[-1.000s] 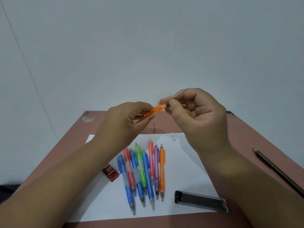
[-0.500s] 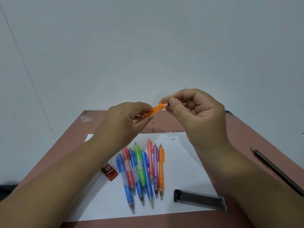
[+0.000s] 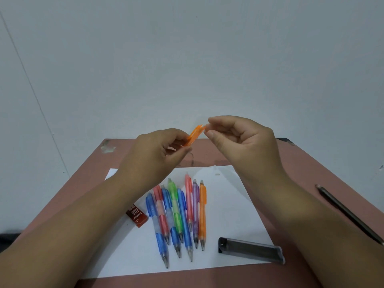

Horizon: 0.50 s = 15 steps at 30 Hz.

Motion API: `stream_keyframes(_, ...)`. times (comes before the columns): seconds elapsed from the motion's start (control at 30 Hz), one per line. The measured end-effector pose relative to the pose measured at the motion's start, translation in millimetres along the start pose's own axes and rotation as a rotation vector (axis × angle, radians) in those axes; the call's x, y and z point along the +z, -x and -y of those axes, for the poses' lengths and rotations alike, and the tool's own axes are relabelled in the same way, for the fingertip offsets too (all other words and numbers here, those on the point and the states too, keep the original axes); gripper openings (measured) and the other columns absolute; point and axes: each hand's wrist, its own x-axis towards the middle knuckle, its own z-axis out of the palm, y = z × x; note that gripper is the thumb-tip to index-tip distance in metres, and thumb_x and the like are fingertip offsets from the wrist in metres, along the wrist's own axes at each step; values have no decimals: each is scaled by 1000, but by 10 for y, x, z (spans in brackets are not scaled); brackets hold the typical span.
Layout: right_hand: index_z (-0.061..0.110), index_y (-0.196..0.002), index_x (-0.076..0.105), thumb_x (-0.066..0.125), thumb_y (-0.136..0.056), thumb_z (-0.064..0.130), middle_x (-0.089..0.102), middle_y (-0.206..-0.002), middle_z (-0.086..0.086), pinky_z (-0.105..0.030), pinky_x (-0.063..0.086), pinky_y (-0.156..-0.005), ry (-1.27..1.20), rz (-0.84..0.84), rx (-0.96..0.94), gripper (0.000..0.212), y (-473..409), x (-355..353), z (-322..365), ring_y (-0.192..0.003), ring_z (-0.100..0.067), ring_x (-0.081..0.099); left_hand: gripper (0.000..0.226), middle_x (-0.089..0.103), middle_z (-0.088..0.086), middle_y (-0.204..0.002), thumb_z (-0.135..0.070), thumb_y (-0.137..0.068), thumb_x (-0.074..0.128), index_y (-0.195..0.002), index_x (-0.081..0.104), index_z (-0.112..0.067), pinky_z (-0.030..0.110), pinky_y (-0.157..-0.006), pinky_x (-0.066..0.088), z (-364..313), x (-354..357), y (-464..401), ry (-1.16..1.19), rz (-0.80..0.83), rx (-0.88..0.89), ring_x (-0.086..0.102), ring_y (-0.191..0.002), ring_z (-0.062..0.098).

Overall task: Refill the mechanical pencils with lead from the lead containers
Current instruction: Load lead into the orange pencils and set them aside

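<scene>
My left hand grips an orange mechanical pencil above the table, its open back end tilted up to the right. My right hand has its fingers curled, and its thumb and forefinger pinch at that back end. No lead shows between them. Below, several coloured mechanical pencils lie side by side on a white sheet. A black lead container lies on the sheet's lower right. A red lead container lies at the sheet's left edge, partly under my left forearm.
A small white cap piece lies near the sheet's far edge. A long dark pencil lies at the right of the reddish table. A white wall stands just behind the table.
The thin lead that stuck up from my right fingers is no longer visible. The orange pencil has tilted more upright, and both hands have stayed close together.
</scene>
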Motion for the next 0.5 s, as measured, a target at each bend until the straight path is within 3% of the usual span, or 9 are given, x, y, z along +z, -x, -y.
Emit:
stream_keyframes(0.1,29,-108,75,72,-94,17,75,-99,15,-19,58,-85,155,-34,28,18,-77,-53,-78,-95,0,71,16,61,-31,-87,-32,-90,72,-104,66,-36,0,-74,46,10,3,-4,46,-13,-41,62,-91,-13)
stream_keyframes(0.17,31,-103,75,68,-95,18,73,-93,20,-9,53,-76,317,-28,69,16,-145,-105,-144,-88,5,67,16,61,-31,-87,-31,-90,72,-102,64,-37,-1,-73,45,14,1,-3,59,-10,-69,60,-92,-14)
stream_keyframes(0.27,29,-99,77,64,-95,16,69,-92,22,-3,43,-65,583,120,193,18,-226,-216,-250,-81,7,63,15,60,-31,-87,-32,-91,71,-102,63,-38,1,-70,46,24,-6,-11,38,6,-102,62,-87,-10)
stream_keyframes(0.5,26,-83,77,74,-90,21,73,-92,10,-25,52,-73,828,510,366,9,-225,-225,-321,-86,-11,67,13,68,-14,-94,-30,-92,70,-106,70,-29,23,-78,54,76,-2,-11,6,9,-156,64,-88,6)
